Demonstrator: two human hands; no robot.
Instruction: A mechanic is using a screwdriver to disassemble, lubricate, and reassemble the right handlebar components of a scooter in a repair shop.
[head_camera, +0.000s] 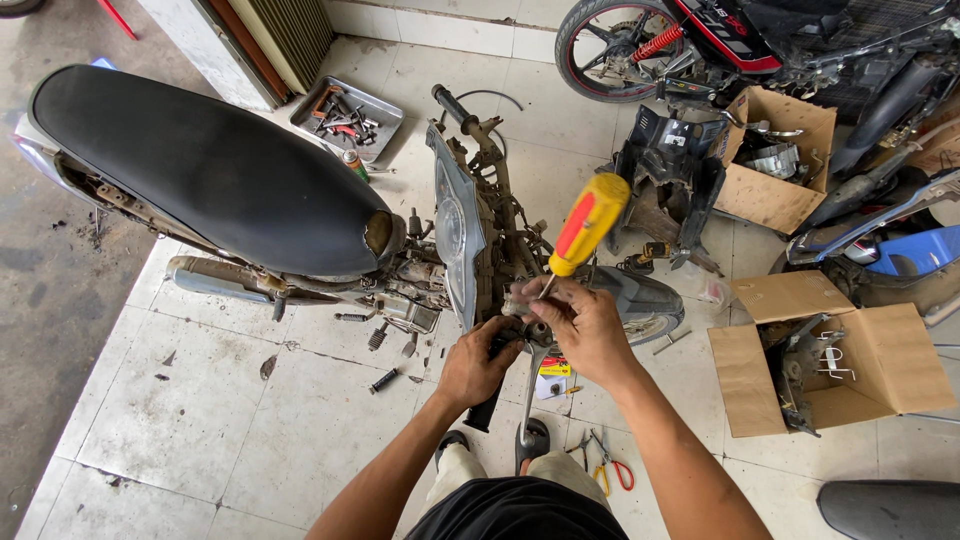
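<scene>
**Both hands at the stripped motorbike's handlebar**

While the left hand (478, 362) wraps closed around the near black handlebar grip (487, 408), the right hand (583, 325) pinches a yellow-and-red screwdriver (585, 227), its tip down among the exposed parts beside the headlight (452, 238). Behind lies the black seat (200, 165). A tool tray (305, 112) sits on the tiled floor beyond, red-handled pliers (612, 470) near the person's knees, and open cardboard boxes (745, 375) to the right.

Pliers (607, 466) on floor right of motorbike (300, 210) (boxes (830, 365) farther right).
</scene>
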